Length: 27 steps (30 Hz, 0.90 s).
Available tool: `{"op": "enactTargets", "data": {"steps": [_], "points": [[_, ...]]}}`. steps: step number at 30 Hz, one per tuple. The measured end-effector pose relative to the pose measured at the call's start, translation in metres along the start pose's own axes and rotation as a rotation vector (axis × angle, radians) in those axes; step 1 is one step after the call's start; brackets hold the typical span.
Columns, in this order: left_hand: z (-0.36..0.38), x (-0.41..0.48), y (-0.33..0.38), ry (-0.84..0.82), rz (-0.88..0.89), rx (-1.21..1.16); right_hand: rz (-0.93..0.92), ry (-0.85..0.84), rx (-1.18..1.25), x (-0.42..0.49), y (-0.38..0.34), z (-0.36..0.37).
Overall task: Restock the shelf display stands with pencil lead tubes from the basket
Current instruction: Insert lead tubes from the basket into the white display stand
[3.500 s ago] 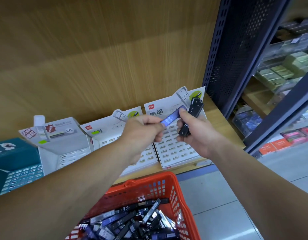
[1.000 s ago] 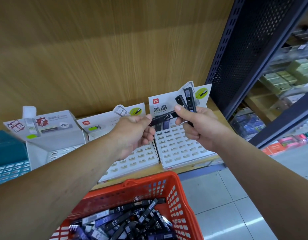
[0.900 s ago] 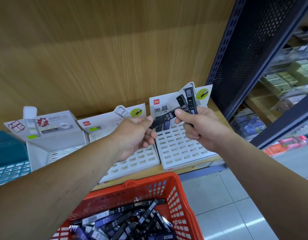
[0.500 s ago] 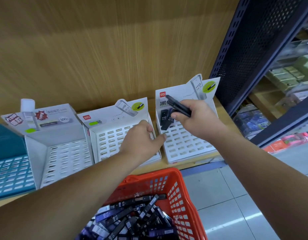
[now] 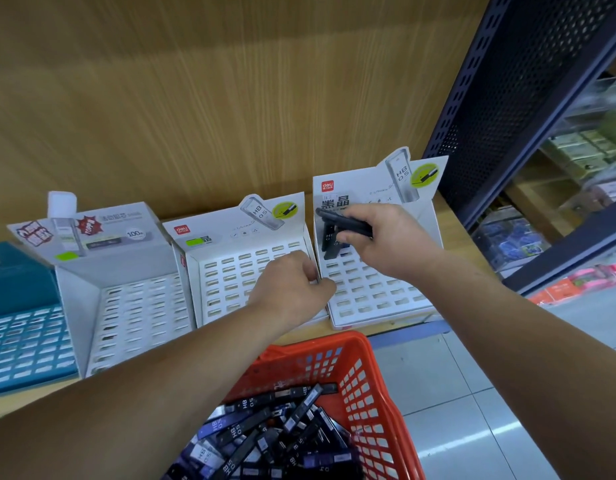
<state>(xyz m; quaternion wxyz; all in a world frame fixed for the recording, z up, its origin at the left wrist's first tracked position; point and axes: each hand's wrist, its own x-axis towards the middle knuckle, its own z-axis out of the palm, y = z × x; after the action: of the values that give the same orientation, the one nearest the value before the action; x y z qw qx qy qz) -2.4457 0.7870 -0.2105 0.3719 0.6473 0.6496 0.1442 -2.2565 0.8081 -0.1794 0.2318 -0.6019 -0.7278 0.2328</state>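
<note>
Gripping lead tubes (image 5: 348,226), right hand (image 5: 394,242) hides upper slots of the stand (image 5: 379,296)

The right display stand (image 5: 375,296), at the shelf's right end, carries a red "deli" logo, large black "黑晶" and a pictured tube marked "HB 0.5". The middle display stand (image 5: 230,282) shows the same logo and "HB 0.5" picture. The left white display stand (image 5: 133,306) bears a circled "100"; its other print is blurred. Pencil lead tubes (image 5: 265,434) in the basket (image 5: 368,368) read "HB 0.5".

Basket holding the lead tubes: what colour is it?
Red-orange plastic basket, clearest in the head view.
</note>
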Motion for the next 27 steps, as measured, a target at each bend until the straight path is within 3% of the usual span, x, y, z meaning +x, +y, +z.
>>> {"op": "enactTargets", "data": {"steps": [7,10,13,15,18,20,27], "points": [[-0.003,-0.002,-0.006,-0.023,0.014,-0.017,0.009,-0.005,-0.129,0.004,-0.018,0.022],[-0.007,0.000,-0.007,-0.037,0.019,-0.004,0.098,0.067,0.019,-0.001,-0.014,0.024],[-0.014,0.000,-0.004,-0.082,0.020,0.010,0.220,0.141,0.355,-0.007,-0.017,0.011],[-0.022,0.000,0.000,-0.072,0.030,-0.076,0.343,0.023,0.622,-0.010,-0.017,-0.005],[-0.036,0.000,0.013,0.044,0.121,-0.272,0.482,-0.287,0.937,-0.014,-0.012,-0.021],[-0.046,-0.001,0.026,0.077,0.163,-0.378,0.507,-0.363,0.967,-0.017,-0.007,-0.022],[-0.051,-0.004,0.052,-0.115,0.097,-0.544,0.466,-0.429,0.959,-0.025,-0.015,-0.023]]}}
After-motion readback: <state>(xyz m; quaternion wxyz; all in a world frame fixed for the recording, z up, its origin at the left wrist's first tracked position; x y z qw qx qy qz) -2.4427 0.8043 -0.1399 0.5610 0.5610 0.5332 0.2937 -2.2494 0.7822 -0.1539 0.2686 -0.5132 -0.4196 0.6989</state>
